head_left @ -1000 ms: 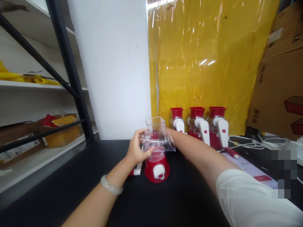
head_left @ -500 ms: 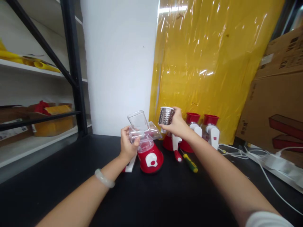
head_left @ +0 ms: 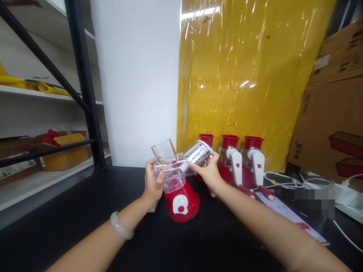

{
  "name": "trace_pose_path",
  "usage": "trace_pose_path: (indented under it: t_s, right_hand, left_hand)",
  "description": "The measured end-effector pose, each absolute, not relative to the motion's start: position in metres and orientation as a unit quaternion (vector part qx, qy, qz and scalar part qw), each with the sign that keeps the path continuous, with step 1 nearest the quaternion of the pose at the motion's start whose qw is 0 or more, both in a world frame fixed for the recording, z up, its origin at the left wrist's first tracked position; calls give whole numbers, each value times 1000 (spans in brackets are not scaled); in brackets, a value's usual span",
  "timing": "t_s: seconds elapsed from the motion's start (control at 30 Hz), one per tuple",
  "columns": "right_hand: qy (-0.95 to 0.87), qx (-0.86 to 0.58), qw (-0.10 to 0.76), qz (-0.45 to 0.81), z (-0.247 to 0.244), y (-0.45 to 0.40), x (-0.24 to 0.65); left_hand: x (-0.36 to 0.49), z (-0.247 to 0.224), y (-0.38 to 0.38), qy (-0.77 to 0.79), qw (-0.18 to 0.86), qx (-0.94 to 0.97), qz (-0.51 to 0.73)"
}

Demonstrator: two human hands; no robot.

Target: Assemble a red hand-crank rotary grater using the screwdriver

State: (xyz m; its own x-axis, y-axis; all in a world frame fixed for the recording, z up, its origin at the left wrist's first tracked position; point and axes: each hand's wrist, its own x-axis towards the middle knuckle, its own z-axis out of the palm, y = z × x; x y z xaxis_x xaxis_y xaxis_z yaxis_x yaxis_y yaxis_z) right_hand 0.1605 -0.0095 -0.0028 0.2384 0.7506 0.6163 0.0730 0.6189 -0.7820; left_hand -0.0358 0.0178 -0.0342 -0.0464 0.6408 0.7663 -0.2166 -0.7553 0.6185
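Note:
My left hand (head_left: 153,181) is wrapped round the clear plastic body of a rotary grater (head_left: 181,200), which has a red base with a white lever and stands slightly tilted on the black table. In my right hand (head_left: 210,170) is a metal grater drum (head_left: 197,152) with raised teeth and a white rim, held by its rim end. The drum leans toward the left, its narrow white end at the open side of the clear body. Whether that end is inside the opening I cannot tell. Part of a white piece shows below my left hand.
Several assembled red-and-white graters (head_left: 230,158) stand behind my right hand. A phone (head_left: 292,217) lies under my right forearm. White cables (head_left: 295,181) and a power strip run along the right, by a cardboard box (head_left: 326,113). A shelf rack (head_left: 85,83) is at the left.
My right hand has brought the grater drum down and left to the clear body, turning it from upright to slanted. The view has shifted a little, showing the phone.

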Motion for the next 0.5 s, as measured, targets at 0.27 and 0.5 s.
trace_pose_path:
  t_s: [0.27, 0.5]
  right_hand:
    - [-550, -340, 703, 297, -21, -14, 157]
    - [-631, -388, 658, 137, -27, -18, 159]
  left_hand:
    - [-40, -34, 22, 192, 281, 618, 709]
    - [-41, -37, 29, 191, 248, 631, 710]
